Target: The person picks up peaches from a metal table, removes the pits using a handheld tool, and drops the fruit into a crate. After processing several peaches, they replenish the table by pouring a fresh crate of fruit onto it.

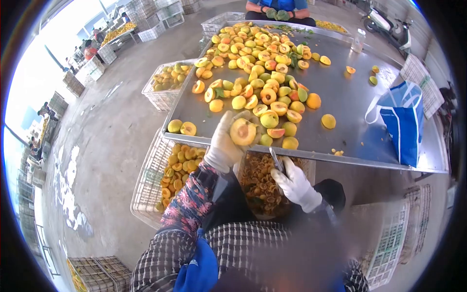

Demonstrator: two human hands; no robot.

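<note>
In my left hand (224, 146), gloved in white, is a yellow peach half (243, 132), its cut face and brown pit area turned towards me. My fingers wrap round its back above the near edge of the metal table (311, 129). My gloved right hand (296, 185) grips a slim metal knife-like tool (276, 158), tip pointing up and left, apart from the fruit. Cut peach halves (272, 104) lie heaped on the table just beyond both hands. Below them, a crate of brown peach pits (262, 187) sits between my knees.
Left of my legs stands a white crate (141, 194) of peach halves; another filled crate (163, 100) is beside the table. A blue bag (401, 124) and a bottle (358, 41) stand on the right side. Across the table sits a person (279, 7) with gloved hands.
</note>
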